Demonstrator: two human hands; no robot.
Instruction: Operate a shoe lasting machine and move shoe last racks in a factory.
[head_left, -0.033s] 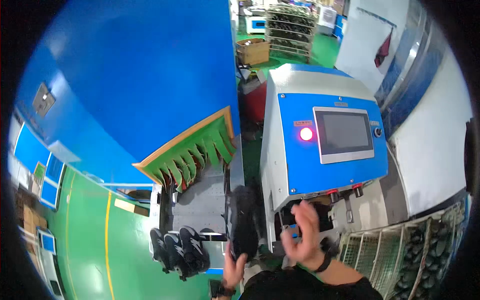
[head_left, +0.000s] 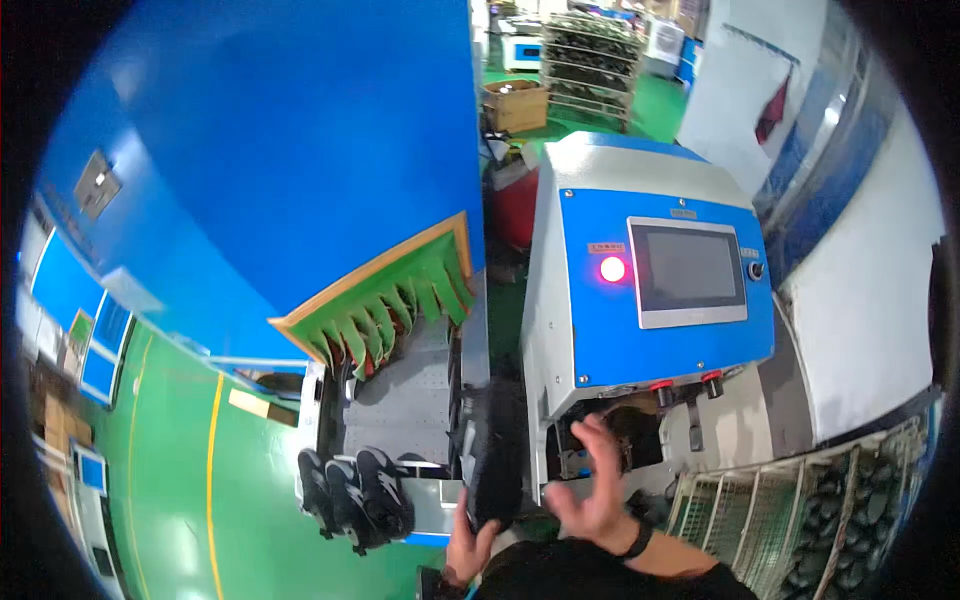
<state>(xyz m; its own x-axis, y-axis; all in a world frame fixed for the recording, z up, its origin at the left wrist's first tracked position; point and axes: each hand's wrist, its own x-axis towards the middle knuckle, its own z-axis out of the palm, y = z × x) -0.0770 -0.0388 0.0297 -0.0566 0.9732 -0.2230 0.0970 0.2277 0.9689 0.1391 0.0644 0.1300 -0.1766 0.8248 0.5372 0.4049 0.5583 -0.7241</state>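
Observation:
My left hand [head_left: 468, 548] grips the lower end of a black shoe [head_left: 495, 455], which stands on end between a grey conveyor [head_left: 400, 400] and a blue and white machine [head_left: 600, 330]. My right hand [head_left: 598, 495] is held up with its fingers spread and holds nothing. It is just in front of the dark opening [head_left: 615, 425] at the machine's base. A black band sits on that wrist.
The machine has a grey screen [head_left: 690, 272] and a lit red lamp [head_left: 612, 269]. A green strip curtain [head_left: 395, 305] hangs over the conveyor. Black shoes [head_left: 355, 495] lie at its near end. A wire cage [head_left: 830, 505] of dark shoes stands at lower right. A cardboard box [head_left: 515, 105] and racks [head_left: 590, 55] stand far back.

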